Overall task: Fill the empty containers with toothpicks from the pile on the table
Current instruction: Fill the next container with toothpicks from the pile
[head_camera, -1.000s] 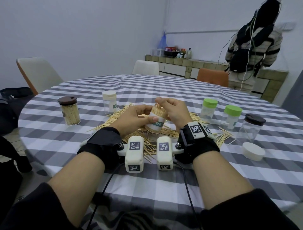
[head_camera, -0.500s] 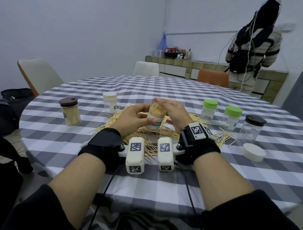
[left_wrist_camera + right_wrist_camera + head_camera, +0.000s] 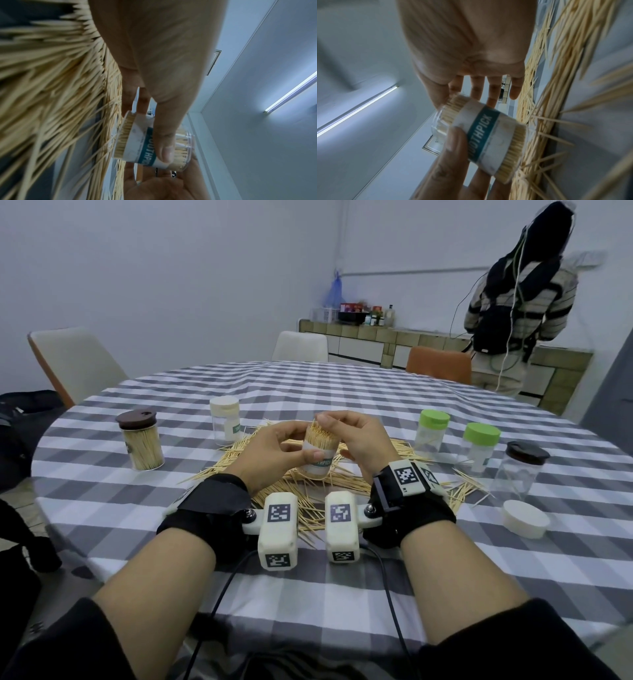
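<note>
Your left hand (image 3: 274, 450) gripped the open toothpick container (image 3: 317, 455), thumb curled across its teal label and the other fingers wrapped behind. You held it clear of the table (image 3: 342, 385), above the middle of the toothpick pile (image 3: 308, 508), tilted slightly with its mouth up. The container was packed with toothpicks standing on end, visible through the clear wall in both wrist views.

Your right hand (image 3: 356, 440) sat at the container's mouth, thumb and forefinger pinched together on the protruding toothpick tips, the remaining fingers loosely spread behind.

The pile lay spread on the checked cloth under and around both hands. To the left stood a brown-lidded jar (image 3: 140, 441) full of toothpicks and, farther back, a white-lidded container (image 3: 225, 421). To the right stood two green-lidded containers (image 3: 432, 429) (image 3: 479, 446) and a dark-lidded clear jar (image 3: 520, 470); a loose white lid (image 3: 525, 518) lay nearer you, at the right.
</note>
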